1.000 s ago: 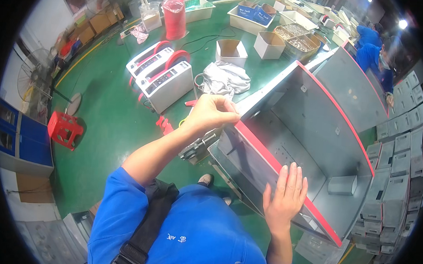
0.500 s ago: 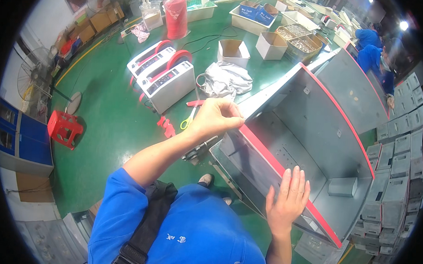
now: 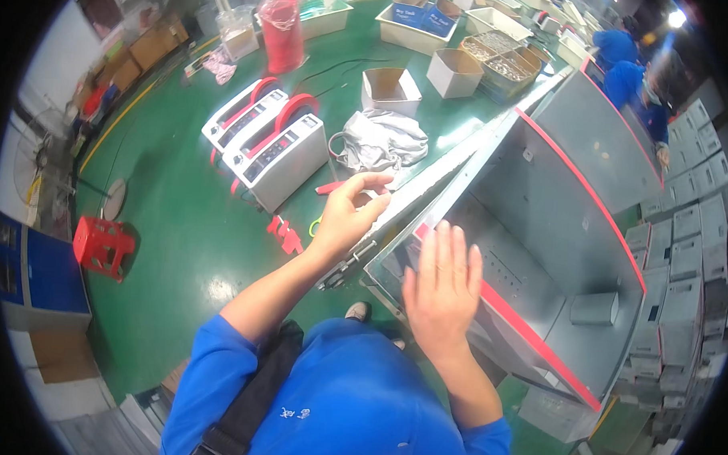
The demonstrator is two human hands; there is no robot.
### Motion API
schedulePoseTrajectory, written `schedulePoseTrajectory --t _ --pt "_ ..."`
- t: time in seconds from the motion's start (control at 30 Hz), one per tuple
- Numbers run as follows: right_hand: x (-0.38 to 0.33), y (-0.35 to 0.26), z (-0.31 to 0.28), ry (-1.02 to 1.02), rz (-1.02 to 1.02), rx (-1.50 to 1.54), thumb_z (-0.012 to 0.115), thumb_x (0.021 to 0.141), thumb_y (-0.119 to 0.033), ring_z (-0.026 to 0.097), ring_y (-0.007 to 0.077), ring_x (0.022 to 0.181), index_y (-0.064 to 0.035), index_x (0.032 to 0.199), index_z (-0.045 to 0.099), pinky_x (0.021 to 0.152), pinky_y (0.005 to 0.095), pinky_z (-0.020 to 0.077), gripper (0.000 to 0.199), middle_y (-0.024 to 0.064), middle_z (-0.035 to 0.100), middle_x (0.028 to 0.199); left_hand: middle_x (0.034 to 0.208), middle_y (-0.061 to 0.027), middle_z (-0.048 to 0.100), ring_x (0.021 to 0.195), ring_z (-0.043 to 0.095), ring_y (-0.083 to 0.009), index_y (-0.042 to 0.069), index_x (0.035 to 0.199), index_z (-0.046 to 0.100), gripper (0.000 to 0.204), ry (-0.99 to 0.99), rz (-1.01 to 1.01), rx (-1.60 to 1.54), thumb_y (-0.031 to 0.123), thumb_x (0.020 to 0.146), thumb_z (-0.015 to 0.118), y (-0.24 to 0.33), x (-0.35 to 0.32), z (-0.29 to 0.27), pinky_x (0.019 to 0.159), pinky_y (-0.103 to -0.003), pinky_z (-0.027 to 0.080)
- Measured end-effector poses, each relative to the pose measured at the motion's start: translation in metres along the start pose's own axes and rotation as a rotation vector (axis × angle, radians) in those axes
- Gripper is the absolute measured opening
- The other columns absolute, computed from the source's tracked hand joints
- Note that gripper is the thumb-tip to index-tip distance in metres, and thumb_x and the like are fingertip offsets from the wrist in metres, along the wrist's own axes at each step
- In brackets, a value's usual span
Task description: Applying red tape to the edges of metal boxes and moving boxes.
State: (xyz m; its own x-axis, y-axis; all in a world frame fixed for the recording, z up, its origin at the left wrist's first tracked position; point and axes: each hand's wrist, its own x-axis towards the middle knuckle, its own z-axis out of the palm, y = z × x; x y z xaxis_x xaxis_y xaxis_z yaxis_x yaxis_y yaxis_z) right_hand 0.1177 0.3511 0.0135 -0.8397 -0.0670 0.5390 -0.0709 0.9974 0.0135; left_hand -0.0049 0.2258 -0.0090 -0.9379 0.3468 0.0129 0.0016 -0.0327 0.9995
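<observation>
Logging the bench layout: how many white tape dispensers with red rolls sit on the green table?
2. Both stand side by side left of the left hand: the nearer tape dispenser, and the farther one just behind it. Others may be hidden out of view.

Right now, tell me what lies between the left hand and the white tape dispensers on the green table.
In the head view, between the left hand and the white tape dispensers lies mostly bare green table, with a red-handled tool near the fingertips.

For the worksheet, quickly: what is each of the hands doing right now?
Left hand: fingers pinched; anything held cannot be told.
Right hand: open, flat, holding nothing, over the grey metal cabinet.
</observation>
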Motion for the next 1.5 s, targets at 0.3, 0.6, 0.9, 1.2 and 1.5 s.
schedulePoseTrajectory --t 0.3,0.6,0.9,1.2,1.5 --pt "-0.019 0.009 -0.007 0.076 0.047 0.068 0.058 0.077 -0.022 0.048 0.0268 0.113 0.0011 0.114 0.051 0.095 0.04 0.0365 0.045 0.0165 0.052 0.118 0.114 -0.0183 0.054 0.11 0.048 -0.0359 -0.004 0.11 0.055 0.037 -0.439 0.954 0.624 0.008 0.075 0.058 0.006 -0.003 0.013 0.094 -0.041 0.037" --pt "-0.207 0.13 -0.109 0.046 0.675 -0.431 0.049 0.086 -0.025 0.043 0.0327 0.117 0.0033 0.123 0.043 0.099 0.0436 0.0326 0.047 0.0192 0.045 0.126 0.089 -0.0185 0.061 0.097 0.055 -0.0363 -0.003 0.102 0.057 0.049 -0.637 0.982 0.412 0.04 0.09 0.037 0.012 0.051 0.031 0.096 -0.056 0.029" --pt "-0.244 0.227 -0.115 0.74 1.231 -0.252 0.033 0.094 -0.023 0.036 0.0278 0.12 0.0006 0.122 0.045 0.1 0.0362 0.0256 0.038 0.0166 0.044 0.126 0.049 -0.0025 0.039 0.052 0.04 -0.0187 0.001 0.07 0.062 0.053 -0.834 0.953 0.342 0.045 0.085 0.037 0.023 0.086 0.081 0.061 -0.036 0.033" --pt "-0.262 0.358 -0.103 0.884 1.048 0.083 0.034 0.093 -0.018 0.043 0.0245 0.112 0.001 0.116 0.05 0.095 0.033 0.0316 0.033 0.0138 0.05 0.117 0.052 -0.0043 0.04 0.055 0.039 -0.0202 0.002 0.067 0.059 0.047 -0.624 0.931 0.488 0.034 0.086 0.03 0.016 0.001 0.119 0.065 -0.038 0.034" --pt "-0.207 0.477 -0.083 0.629 1.166 0.09 0.029 0.093 -0.032 0.04 0.031 0.119 0.0025 0.114 0.051 0.099 0.0361 0.0301 0.046 0.0182 0.047 0.123 0.054 -0.0066 0.043 0.051 0.037 -0.0215 0.001 0.073 0.06 0.021 -0.455 0.889 0.677 0.019 0.072 0.049 0.02 -0.119 0.194 0.065 -0.035 0.031"
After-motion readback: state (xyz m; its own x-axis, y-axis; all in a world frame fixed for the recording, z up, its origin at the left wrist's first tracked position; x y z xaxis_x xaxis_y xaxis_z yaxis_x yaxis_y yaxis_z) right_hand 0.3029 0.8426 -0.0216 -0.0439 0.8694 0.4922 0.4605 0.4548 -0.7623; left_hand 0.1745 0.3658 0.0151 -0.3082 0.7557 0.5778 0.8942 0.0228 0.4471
